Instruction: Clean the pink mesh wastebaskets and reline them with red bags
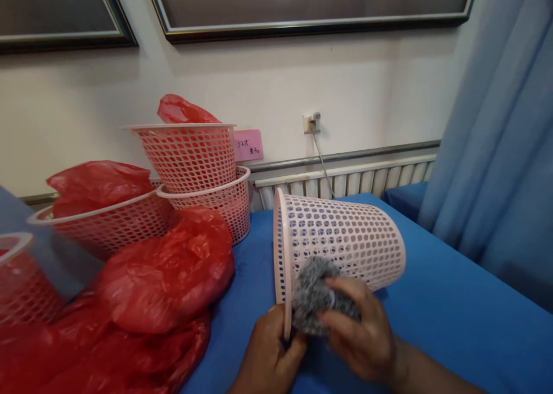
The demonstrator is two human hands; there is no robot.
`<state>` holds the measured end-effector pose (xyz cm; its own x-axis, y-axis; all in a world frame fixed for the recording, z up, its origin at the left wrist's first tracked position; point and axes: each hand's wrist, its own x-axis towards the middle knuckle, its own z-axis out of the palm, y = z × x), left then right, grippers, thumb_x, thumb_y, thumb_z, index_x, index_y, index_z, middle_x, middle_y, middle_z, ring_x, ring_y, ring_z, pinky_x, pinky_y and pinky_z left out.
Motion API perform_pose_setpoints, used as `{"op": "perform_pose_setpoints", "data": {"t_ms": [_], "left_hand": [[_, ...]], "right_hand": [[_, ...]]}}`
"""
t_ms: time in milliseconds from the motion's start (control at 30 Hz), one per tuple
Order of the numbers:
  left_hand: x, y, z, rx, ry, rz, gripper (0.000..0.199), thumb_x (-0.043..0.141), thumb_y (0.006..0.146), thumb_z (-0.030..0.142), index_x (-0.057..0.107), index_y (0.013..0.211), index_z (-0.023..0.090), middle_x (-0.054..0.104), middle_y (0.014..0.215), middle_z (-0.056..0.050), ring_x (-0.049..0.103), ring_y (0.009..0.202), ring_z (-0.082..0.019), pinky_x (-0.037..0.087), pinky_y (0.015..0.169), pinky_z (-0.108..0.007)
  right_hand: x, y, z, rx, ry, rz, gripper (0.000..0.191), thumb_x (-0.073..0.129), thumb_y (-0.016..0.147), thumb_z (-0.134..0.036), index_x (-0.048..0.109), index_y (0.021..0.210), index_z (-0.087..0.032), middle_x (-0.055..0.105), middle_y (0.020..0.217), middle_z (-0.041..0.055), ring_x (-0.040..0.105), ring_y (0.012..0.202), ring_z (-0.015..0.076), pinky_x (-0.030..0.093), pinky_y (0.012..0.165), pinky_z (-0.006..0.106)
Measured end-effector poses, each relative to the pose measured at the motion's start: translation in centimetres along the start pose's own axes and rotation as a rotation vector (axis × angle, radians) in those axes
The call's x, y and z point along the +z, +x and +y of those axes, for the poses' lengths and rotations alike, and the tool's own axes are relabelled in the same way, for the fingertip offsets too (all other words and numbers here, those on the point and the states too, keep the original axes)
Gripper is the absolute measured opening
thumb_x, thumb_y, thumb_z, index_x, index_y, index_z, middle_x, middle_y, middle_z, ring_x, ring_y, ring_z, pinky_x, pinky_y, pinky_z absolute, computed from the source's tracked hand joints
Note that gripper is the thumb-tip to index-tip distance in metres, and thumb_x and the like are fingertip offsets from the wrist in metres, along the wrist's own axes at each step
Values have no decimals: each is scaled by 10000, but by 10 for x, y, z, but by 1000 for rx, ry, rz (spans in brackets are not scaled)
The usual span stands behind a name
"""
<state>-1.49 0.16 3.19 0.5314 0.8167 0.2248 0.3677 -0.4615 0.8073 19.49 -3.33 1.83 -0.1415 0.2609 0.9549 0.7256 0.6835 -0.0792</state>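
A pale pink perforated basket [345,233] lies on its side on the blue-covered surface [453,302], its open rim facing left. The lower part of that rim is pinched by my left hand [274,348], with the thumb near the rim's edge. My right hand [363,330] grips a grey fuzzy cloth [317,296] and presses it against the basket's side near the rim. The cloth and fingers are slightly blurred.
Stacked pink baskets [190,158] with red bags stand at the left, beside another bag-lined basket [108,227]. Crumpled red plastic bags [164,279] lie in front. A radiator [367,178] runs behind; a blue curtain [496,135] hangs at the right.
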Motion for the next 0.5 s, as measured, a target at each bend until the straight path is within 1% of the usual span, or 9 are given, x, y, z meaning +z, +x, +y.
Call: {"op": "perform_pose_setpoints", "data": {"t_ms": [67, 133, 200, 267, 300, 333, 367, 433, 500], "left_hand": [[-1, 2, 0, -35, 53, 6, 403, 477, 1042, 495, 741, 1058, 191, 772, 988, -92, 718, 928, -259, 582, 892, -351], [1, 3, -1, -41, 128, -1, 383, 455, 1054, 472, 720, 1160, 217, 771, 1079, -100, 718, 1016, -270, 568, 959, -367], [4, 3, -3, -39, 224, -4, 347, 470, 1042, 438, 710, 1183, 231, 769, 1083, -104, 722, 1013, -279, 575, 940, -376], [8, 2, -6, -44, 304, -1, 314, 480, 1028, 392, 709, 1165, 227, 769, 1050, -108, 726, 985, -287, 582, 913, -390], [10, 1, -8, -43, 328, -6, 302, 480, 1022, 369, 709, 1156, 224, 768, 1040, -110, 727, 975, -290, 585, 902, -396], [12, 1, -9, -38, 340, -15, 293, 475, 1019, 346, 709, 1145, 223, 768, 1040, -111, 728, 974, -290, 586, 897, -399], [14, 0, -10, -30, 342, -24, 285, 471, 1015, 323, 711, 1133, 226, 769, 1044, -110, 729, 976, -288, 587, 898, -399], [17, 0, -11, 2, 327, -44, 260, 487, 987, 276, 718, 1098, 237, 774, 1064, -103, 730, 995, -286, 587, 912, -394], [19, 0, -13, 31, 288, -60, 238, 521, 953, 249, 729, 1069, 251, 778, 1102, -92, 729, 1017, -278, 585, 926, -372]], "right_hand": [[-4, -2, 22, 181, -75, 56, 312, 614, 891, -160, 716, 1165, -272, 640, 1324, 108, 663, 1204, 268, 611, 960, 427], [-8, -4, 51, 429, -147, 178, 274, 628, 913, -208, 719, 1167, -260, 657, 1291, 116, 646, 1242, 297, 566, 1037, 496], [-11, -4, 78, 691, -167, 309, 244, 641, 924, -292, 726, 1146, -235, 691, 1214, 117, 662, 1204, 317, 528, 1070, 560], [-12, -3, 93, 852, -154, 388, 278, 644, 923, -352, 727, 1145, -207, 709, 1169, 122, 681, 1148, 325, 514, 1071, 597], [-12, -3, 93, 865, -149, 394, 289, 644, 923, -357, 725, 1152, -200, 711, 1168, 125, 680, 1149, 328, 509, 1075, 604], [-11, -3, 88, 829, -149, 374, 289, 643, 925, -345, 724, 1162, -201, 702, 1195, 130, 671, 1175, 330, 506, 1083, 600], [-10, -3, 76, 746, -148, 331, 282, 642, 925, -314, 723, 1173, -209, 683, 1246, 135, 654, 1220, 329, 506, 1092, 581], [-7, -3, 43, 483, -108, 194, 297, 630, 917, -219, 715, 1201, -237, 620, 1358, 131, 613, 1303, 306, 528, 1092, 506], [-3, -3, 6, 214, -12, 69, 368, 608, 896, -139, 703, 1230, -260, 549, 1431, 119, 598, 1318, 270, 574, 1040, 417]]}}
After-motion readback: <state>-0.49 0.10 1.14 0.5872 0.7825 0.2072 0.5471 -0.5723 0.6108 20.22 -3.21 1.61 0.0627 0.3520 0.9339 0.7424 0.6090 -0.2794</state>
